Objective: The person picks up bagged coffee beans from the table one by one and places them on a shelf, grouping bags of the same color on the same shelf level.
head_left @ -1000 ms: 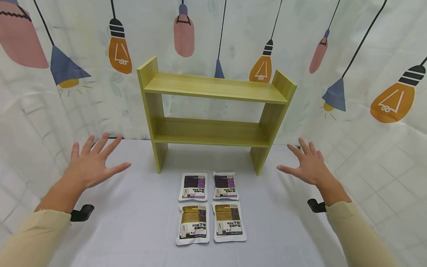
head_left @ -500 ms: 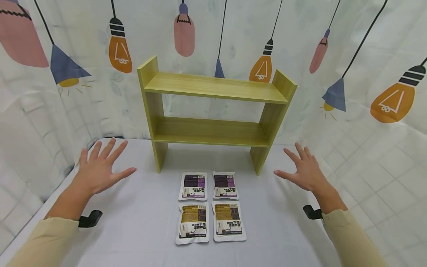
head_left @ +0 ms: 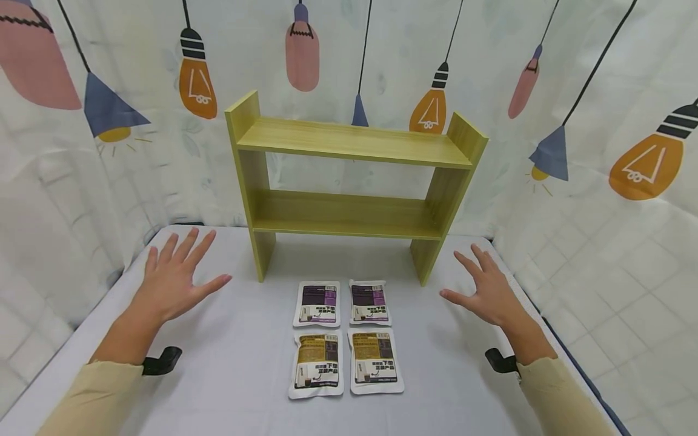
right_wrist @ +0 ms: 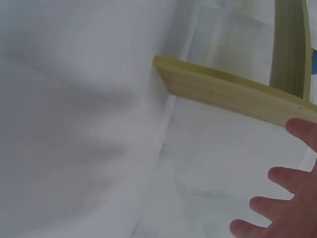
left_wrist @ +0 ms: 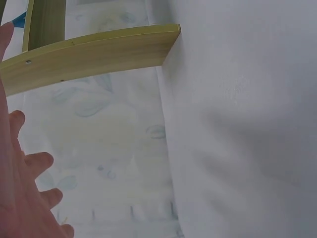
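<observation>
Count: four flat sachets on the white table (head_left: 229, 363), laid in a two-by-two block just in front of the shelf unit (head_left: 349, 181). Back row: two purple-labelled sachets, left (head_left: 316, 304) and right (head_left: 369, 302). Front row: two brown-labelled sachets, left (head_left: 317, 364) and right (head_left: 374, 361). All lie face up, white-edged, with dark printed panels; neighbours nearly touch. The print is too small to read.

One yellow-green wooden shelf unit, two boards, nothing on either. Its feet show in both wrist views.

Left hand (head_left: 171, 278): fingers spread and straight, palm down, holding nothing, well left of the sachets. Right hand (head_left: 485, 289): the same, well to their right. Probably both hover just above the cloth; contact cannot be told
</observation>
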A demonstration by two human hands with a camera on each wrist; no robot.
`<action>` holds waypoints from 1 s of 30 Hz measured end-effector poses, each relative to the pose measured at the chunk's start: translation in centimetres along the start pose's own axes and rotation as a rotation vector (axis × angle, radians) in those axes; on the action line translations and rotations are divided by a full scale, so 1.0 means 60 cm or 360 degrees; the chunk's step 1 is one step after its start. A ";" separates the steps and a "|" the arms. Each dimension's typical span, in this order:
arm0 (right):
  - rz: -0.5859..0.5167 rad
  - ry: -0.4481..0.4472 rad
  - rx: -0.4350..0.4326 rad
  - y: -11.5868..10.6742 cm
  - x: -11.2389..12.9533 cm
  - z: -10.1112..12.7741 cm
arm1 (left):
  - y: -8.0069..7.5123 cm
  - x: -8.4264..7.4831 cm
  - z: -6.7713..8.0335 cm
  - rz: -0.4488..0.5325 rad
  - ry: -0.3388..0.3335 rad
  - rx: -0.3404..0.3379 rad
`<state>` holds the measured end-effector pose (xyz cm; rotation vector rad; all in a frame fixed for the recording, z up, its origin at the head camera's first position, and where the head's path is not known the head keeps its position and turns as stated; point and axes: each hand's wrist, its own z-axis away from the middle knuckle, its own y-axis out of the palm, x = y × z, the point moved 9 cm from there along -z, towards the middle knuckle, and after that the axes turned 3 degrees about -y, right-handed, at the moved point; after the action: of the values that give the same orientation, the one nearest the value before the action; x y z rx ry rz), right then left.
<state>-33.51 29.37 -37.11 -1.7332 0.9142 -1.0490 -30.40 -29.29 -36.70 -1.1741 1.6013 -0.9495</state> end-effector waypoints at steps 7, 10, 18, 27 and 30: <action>-0.0053 0.0017 -0.0006 0.023 0.016 0.009 | -0.004 -0.012 0.001 0.0096 0.0031 -0.0096; -0.0080 0.0016 -0.0015 0.032 0.024 0.011 | -0.005 -0.018 0.001 0.0148 0.0055 -0.0138; -0.0176 0.0018 -0.0032 0.054 0.041 0.013 | -0.008 -0.037 -0.003 0.0240 0.0113 -0.0232; -0.0297 0.0073 -0.0011 0.079 0.067 0.012 | -0.016 -0.063 -0.014 0.0406 0.0173 -0.0324; -0.0348 0.0054 -0.0039 0.082 0.077 0.011 | -0.018 -0.069 -0.021 0.0454 0.0179 -0.0355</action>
<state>-31.91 23.79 -40.62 -1.8722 0.7737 -1.2159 -30.73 -25.50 -34.41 -1.0162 1.9442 -0.6747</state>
